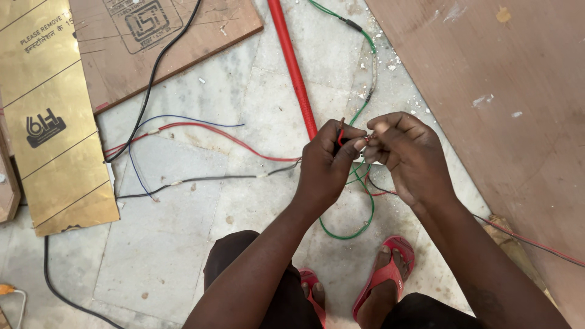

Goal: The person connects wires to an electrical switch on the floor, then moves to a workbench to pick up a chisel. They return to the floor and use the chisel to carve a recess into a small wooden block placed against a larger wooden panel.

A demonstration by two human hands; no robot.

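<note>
hands (pixel 365 152) pinching red wire (pixel 340 135) (fingertips meeting)

The wire ends (pixel 364 140) (pinched between fingertips) are too small to make out.

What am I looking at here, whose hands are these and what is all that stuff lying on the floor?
This is one picture from a camera worn on a person's head, looking down at their own bare hands. The person crouches on a pale stone floor in red sandals. The left hand and right hand meet, pinching the ends of thin wires between the fingertips. Around them lie a green wire, red wire, black cable, a red tube, brown boards and a gold-coloured sheet.
</note>
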